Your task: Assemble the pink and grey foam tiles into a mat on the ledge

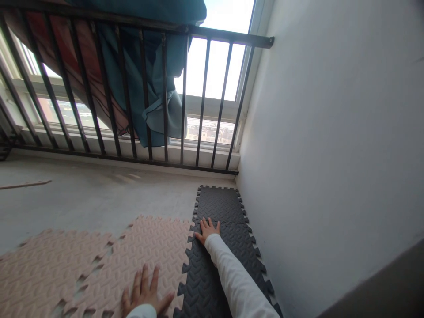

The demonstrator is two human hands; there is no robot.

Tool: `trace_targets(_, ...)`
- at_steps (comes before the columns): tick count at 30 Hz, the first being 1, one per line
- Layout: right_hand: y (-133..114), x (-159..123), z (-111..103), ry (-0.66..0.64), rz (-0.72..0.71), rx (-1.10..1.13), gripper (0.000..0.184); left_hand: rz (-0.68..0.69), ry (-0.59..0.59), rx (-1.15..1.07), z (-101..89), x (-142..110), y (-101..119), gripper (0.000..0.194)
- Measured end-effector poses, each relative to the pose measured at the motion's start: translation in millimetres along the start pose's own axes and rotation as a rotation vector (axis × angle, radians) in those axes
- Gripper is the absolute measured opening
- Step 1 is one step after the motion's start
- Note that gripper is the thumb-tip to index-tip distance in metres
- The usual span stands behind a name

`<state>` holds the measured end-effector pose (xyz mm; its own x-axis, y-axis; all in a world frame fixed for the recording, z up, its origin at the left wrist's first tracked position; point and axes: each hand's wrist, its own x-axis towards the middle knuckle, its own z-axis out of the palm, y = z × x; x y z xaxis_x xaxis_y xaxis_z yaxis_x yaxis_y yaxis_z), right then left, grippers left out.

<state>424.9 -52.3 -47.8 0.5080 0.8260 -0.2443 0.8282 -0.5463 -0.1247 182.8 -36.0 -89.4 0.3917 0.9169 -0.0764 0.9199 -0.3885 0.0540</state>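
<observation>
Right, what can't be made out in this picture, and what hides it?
In the head view:
Brown strip: left end cut off by the left edge.
Left pink mat: near side cut off by the bottom edge.
Near black mat: partly hidden by right hand and sleeve.
Buildings outside: too small for detail.

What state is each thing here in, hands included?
Left hand: open, palm down on pink mats
Right hand: open, palm down on dark mats
Pink mats: flat, gaps along their seam
Dark mats: flat, joined end to end
Blue cloth: hanging in folds
Reddish cloth: hanging in folds
Window: partly covered; open or shut unclear
Railing: upright
Thin strip: lying flat
</observation>
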Motion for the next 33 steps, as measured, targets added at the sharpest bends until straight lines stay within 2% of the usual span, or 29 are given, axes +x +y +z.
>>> trace_targets(3,-2,0,4,-0.006,0.005,-0.005,0.063,-0.008,-0.012,-0.001,-3.8,-2,1,0.074)
trace_targets(6,-5,4,-6,-0.042,0.002,-0.02,0.062,-0.016,-0.031,0.015,-10.5,-3,3,0.074)
trace_targets(10,-16,7,-7,0.007,-0.024,0.003,0.062,-0.023,-0.063,0.036,-18.2,-6,5,0.074)
trace_targets(14,-26,7,6,0.022,-0.07,0.044,0.064,-0.015,-0.057,0.013,-15.4,-5,5,0.074)
trace_targets(16,-26,8,3,-0.004,-0.087,0.057,0.065,-0.003,-0.042,0.001,-10.7,-4,3,0.074)
trace_targets(19,-13,10,-13,-0.051,-0.098,0.06,0.064,0.007,-0.027,-0.004,-4.0,-2,1,0.073)
trace_targets(20,-5,10,-18,-0.025,-0.049,0.052,0.064,0.008,-0.032,-0.007,-2.6,-2,1,0.073)
trace_targets(22,14,10,-24,0.062,0.138,0.016,0.067,0.009,-0.057,-0.017,-1.1,-1,0,0.074)
trace_targets(24,33,10,-25,0.03,0.249,-0.014,0.068,0.007,-0.08,-0.022,-1.3,0,0,0.074)
trace_targets(28,52,8,-29,-0.077,0.221,0.007,0.061,-0.022,-0.108,0.007,-5.9,1,2,0.076)
trace_targets(33,46,-12,-38,-0.013,0.212,-0.026,0.055,-0.022,-0.2,-0.013,-21.7,-4,8,0.079)
